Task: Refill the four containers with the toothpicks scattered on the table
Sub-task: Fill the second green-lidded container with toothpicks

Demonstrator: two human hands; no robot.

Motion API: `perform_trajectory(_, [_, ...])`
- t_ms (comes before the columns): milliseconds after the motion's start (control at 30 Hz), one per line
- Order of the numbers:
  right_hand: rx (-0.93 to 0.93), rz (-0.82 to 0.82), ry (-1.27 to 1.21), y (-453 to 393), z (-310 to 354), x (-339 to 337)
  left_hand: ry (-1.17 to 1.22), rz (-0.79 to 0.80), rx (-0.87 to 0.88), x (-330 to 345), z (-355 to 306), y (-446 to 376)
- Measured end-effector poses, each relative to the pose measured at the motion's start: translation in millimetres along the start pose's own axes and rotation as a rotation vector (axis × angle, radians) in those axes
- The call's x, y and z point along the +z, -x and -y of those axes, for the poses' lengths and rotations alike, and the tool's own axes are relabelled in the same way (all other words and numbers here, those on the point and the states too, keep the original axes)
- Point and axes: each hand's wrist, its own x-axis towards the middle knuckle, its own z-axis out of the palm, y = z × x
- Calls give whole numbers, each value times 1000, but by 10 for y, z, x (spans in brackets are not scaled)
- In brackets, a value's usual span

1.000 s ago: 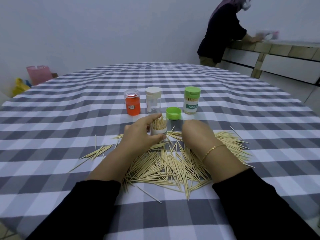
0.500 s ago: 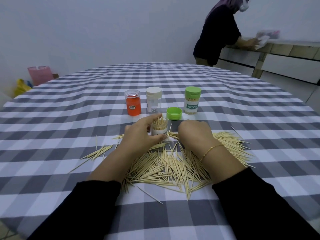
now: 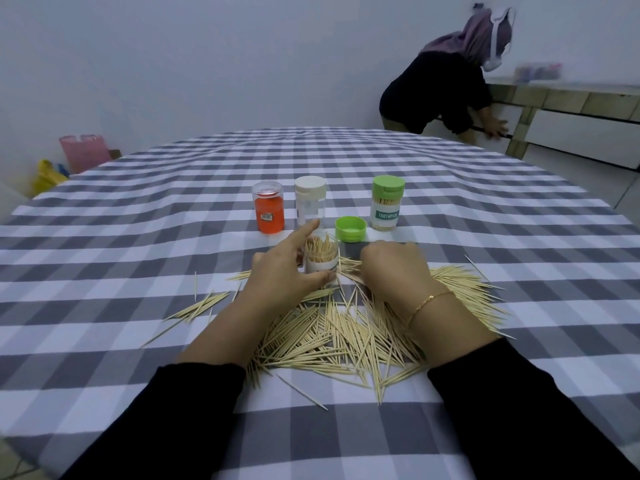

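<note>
My left hand grips a small clear container, lidless and partly filled with upright toothpicks. My right hand lies just right of it with curled fingers down on the scattered toothpicks; what the fingertips hold is hidden. Behind stand an orange container, a white-lidded clear container and a green-lidded container labelled TOOTHPICK. A loose green lid lies between them.
The round table wears a grey-and-white checked cloth. A few stray toothpicks lie to the left. A person bends at a counter at the back right. Pink and yellow bags sit on the floor at the left.
My right hand has shifted slightly toward the open container. My left hand keeps its grip. The person in the background has bent lower toward the counter.
</note>
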Motion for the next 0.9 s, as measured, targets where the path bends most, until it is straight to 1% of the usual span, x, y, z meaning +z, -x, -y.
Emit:
perform_trajectory(100, [29,-4,-50,-59,-100,27,3,4,-3,-3,3,-4])
perform_trajectory(167, [41,-17,-136,-80,-151,37,1,5,3,-3,-3,0])
perform_trajectory(300, [76,-36,-456,-75,-162,4,-4,2,0,-3,-3,-3])
perform_trajectory(433, [60,-50,-784,-62,-124,-31,6,8,-4,5,7,-8])
perform_trajectory(500, [61,-56,-895,-41,-112,-60,4,8,1,9,9,-12])
perform_trajectory(633, [38,-90,-1001,-30,-81,-106,0,6,1,16,20,-24])
perform_trajectory(800, [40,-211,-1169,-46,-10,-149,9,2,-3,24,26,-33])
perform_trajectory(900, [23,-261,-1218,-64,81,-147,22,-6,-7,26,22,-29])
